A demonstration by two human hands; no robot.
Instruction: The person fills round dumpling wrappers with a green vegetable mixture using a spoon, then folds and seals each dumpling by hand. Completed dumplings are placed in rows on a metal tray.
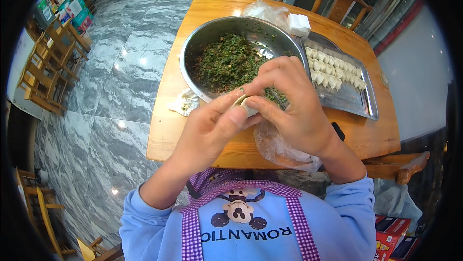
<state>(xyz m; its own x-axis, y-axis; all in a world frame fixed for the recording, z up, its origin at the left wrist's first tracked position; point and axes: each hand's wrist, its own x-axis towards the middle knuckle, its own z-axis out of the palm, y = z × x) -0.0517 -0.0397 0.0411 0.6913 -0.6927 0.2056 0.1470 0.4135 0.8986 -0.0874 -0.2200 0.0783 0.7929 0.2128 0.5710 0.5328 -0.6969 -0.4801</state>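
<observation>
A folded dumpling wrapper (249, 108) is held between my left hand (217, 123) and my right hand (289, 101), its edge pinched by the fingers of both. Behind my hands stands a large steel bowl (186, 56) with chopped green filling (231, 60) in it; my right hand covers part of its near right rim. To the right, a metal tray (347, 103) carries rows of shaped dumplings (331, 67). Below my right hand, a clear plastic bag (278, 147) lies at the table's near edge.
On the wooden table (166, 130) are a crumpled white tissue (185, 102), a knotted plastic bag (266, 11), a stack of white napkins (299, 24) and a dark object (338, 130) by my right wrist. Wooden chairs (340, 2) stand behind the table and at the left.
</observation>
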